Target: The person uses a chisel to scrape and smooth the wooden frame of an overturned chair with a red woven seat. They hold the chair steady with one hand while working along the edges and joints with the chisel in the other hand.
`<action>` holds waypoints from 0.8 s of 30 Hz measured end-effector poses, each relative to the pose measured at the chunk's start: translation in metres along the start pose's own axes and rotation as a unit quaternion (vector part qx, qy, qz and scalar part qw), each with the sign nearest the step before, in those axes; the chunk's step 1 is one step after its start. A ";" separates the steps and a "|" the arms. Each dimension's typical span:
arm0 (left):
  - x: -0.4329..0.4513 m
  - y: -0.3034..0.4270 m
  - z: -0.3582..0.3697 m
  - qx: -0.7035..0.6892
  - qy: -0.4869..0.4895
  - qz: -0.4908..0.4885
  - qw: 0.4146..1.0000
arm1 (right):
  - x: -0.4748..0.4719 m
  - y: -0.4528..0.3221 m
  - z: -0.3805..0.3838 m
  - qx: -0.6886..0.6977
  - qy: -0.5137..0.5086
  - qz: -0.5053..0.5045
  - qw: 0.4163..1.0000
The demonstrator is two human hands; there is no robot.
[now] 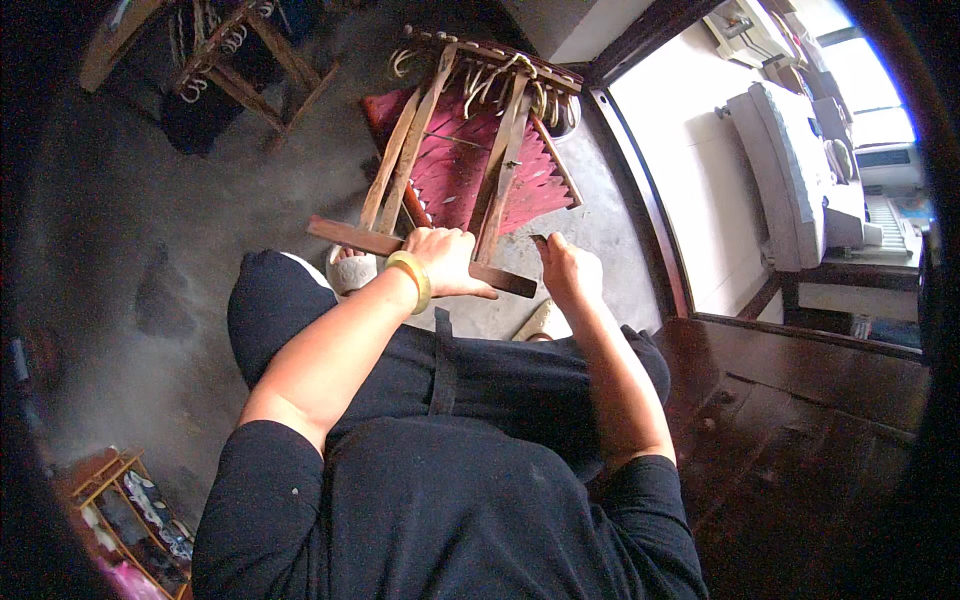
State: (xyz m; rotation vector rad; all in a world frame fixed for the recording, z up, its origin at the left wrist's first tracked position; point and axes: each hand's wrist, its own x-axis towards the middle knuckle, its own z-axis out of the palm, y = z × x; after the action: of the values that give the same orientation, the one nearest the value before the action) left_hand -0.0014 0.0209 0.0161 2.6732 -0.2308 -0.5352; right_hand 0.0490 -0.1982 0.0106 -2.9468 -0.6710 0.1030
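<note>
A folding wooden stool (495, 165) with crossed legs and pale cord loops along its top bar stands tilted before me. My left hand (442, 262), with a yellow bangle at the wrist, grips the wooden crossbar (360, 237) at the stool's near end. To its right, my right hand (568, 271) is closed on a small dark object (538, 240), mostly hidden by the fingers; its kind I cannot tell. Beneath and beyond the stool lies a red patterned fabric piece (457, 161) with a ragged right edge and wooden rails along its sides.
Another wooden frame with cord loops (240, 82) stands at the upper left. Light slippers (351, 271) are on my feet on the grey floor. A dark door frame (637, 172) rises at right, beside dark wood panelling (795, 420). A small shoe rack (127, 517) is at lower left.
</note>
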 end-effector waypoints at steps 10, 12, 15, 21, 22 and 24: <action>0.038 -0.016 0.018 -0.282 0.133 -0.116 0.943 | 0.009 -0.001 -0.017 0.116 0.078 -0.013 0.990; 0.045 -0.002 0.004 -0.309 0.104 -0.085 0.942 | 0.012 0.006 -0.014 0.126 0.089 -0.011 0.988; 0.065 0.003 0.008 -0.305 0.073 -0.108 0.943 | 0.015 0.015 -0.016 0.128 0.081 0.004 0.989; 0.079 0.006 0.033 -0.289 0.129 -0.167 0.934 | 0.016 0.029 -0.031 0.150 0.120 0.015 0.981; 0.080 0.010 0.034 -0.282 0.129 -0.178 0.934 | 0.015 0.034 -0.032 0.153 0.128 0.018 0.980; 0.081 0.019 0.033 -0.267 0.132 -0.202 0.933 | 0.013 0.040 -0.035 0.158 0.135 0.025 0.978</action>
State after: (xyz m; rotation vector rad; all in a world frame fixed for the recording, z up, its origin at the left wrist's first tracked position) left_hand 0.0578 -0.0268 -0.0313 2.2123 0.4872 -0.2883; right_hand 0.0814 -0.2318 0.0392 -2.6052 -0.4908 -0.1679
